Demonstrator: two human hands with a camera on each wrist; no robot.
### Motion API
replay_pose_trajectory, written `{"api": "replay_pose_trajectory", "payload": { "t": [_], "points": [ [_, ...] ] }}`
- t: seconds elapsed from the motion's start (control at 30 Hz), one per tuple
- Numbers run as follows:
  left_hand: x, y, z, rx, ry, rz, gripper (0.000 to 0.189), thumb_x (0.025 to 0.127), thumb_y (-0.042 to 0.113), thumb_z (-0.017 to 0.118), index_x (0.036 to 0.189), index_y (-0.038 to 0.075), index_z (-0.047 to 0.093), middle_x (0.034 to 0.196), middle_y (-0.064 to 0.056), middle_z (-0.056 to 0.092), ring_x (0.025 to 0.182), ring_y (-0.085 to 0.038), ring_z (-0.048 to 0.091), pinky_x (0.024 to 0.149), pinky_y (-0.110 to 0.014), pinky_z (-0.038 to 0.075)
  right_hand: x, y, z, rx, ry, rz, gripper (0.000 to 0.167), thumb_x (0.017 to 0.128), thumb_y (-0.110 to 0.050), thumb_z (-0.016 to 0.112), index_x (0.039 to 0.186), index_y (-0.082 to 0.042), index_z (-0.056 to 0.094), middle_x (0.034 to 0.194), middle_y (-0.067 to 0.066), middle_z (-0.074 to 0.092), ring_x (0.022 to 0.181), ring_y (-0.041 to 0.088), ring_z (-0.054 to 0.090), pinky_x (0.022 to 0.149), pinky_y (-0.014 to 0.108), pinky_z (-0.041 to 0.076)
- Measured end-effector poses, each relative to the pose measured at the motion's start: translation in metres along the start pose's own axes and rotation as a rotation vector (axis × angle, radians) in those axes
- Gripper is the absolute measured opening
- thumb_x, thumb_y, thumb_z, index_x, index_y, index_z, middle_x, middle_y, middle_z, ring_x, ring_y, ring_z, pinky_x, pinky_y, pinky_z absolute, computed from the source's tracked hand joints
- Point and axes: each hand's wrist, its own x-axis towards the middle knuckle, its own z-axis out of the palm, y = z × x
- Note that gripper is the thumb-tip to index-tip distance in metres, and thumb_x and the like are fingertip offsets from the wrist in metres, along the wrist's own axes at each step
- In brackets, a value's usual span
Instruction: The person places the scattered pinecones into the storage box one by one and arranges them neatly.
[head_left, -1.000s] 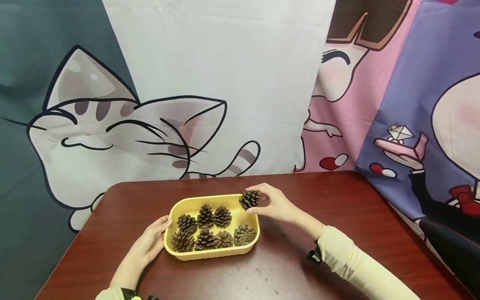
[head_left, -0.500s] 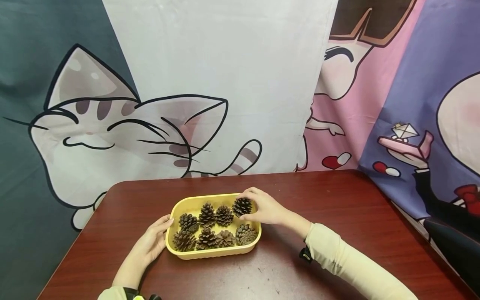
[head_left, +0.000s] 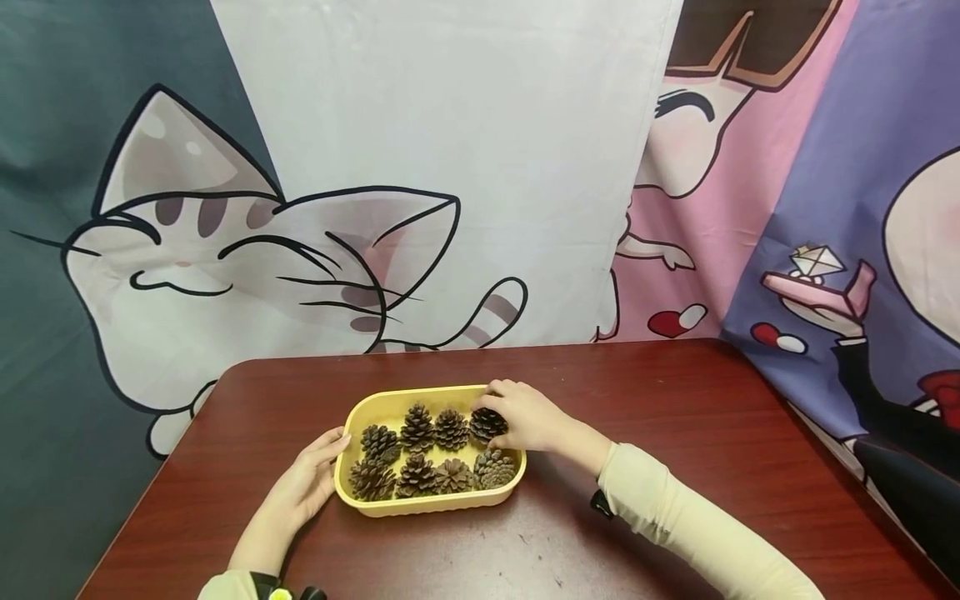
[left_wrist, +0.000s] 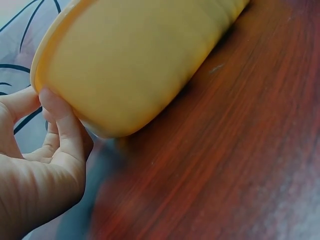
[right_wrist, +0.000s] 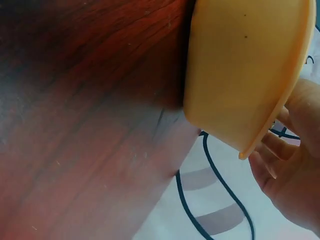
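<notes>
A yellow plastic tub (head_left: 431, 505) sits on the table with several brown pine cones standing and lying in two rough rows. My left hand (head_left: 303, 479) pinches the tub's left rim between thumb and fingers, which the left wrist view shows close up. Over the tub's right rim reaches my right hand (head_left: 536, 421), its fingers and thumb around a dark pine cone (head_left: 486, 427) in the back right corner, partly covered by them. Just in front of it lies a greyer pine cone (head_left: 494, 471). In the right wrist view the tub's wall (right_wrist: 240, 70) hides the fingertips and the cone.
The reddish-brown wooden table (head_left: 637, 400) stretches around the tub, its far edge close to a hanging cloth (head_left: 480, 167) printed with a cat and cartoon figures. Dark bands sit on both wrists.
My right hand has brought the pine cone from above the tub's rim down into its back right corner and still grips it. The left hand keeps hold of the rim.
</notes>
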Motion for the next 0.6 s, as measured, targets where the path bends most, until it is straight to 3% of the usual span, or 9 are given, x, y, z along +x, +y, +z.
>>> {"api": "replay_pose_trajectory", "payload": {
  "t": [0.13,0.37,0.6],
  "points": [
    [0.0007,-0.0002,-0.0005,-0.011,-0.003,0.014,0.006,0.098,0.013,0.045,0.104,0.015,0.047,0.094,0.003,0.056,0.087,-0.011,0.057,0.073,-0.024,0.051,0.0057,-0.0011,0.0033,-0.092,-0.031,-0.016,0.057,0.066,-0.035,0.082,0.116,-0.019,0.06,0.108,0.002,0.055,0.098,0.02,0.054,0.086,0.035,0.045],
    [0.0026,-0.0043,0.0032,-0.004,0.022,0.017,0.006,0.098,0.012,0.045,0.102,0.016,0.047,0.094,0.004,0.056,0.087,-0.01,0.056,0.073,-0.024,0.051,0.0087,-0.0033,0.0069,-0.15,-0.089,-0.03,0.06,0.068,-0.038,0.082,0.119,-0.016,0.058,0.11,0.004,0.054,0.096,0.022,0.055,0.083,0.036,0.046],
    [0.0077,-0.0059,0.0061,0.018,0.068,0.019,0.006,0.097,0.012,0.048,0.101,0.016,0.047,0.093,0.004,0.055,0.086,-0.01,0.056,0.071,-0.024,0.05,0.0054,0.0004,0.0082,-0.096,-0.106,-0.01,0.061,0.071,-0.034,0.08,0.124,-0.016,0.055,0.118,0.005,0.053,0.105,0.023,0.054,0.09,0.038,0.045]
  ]
}}
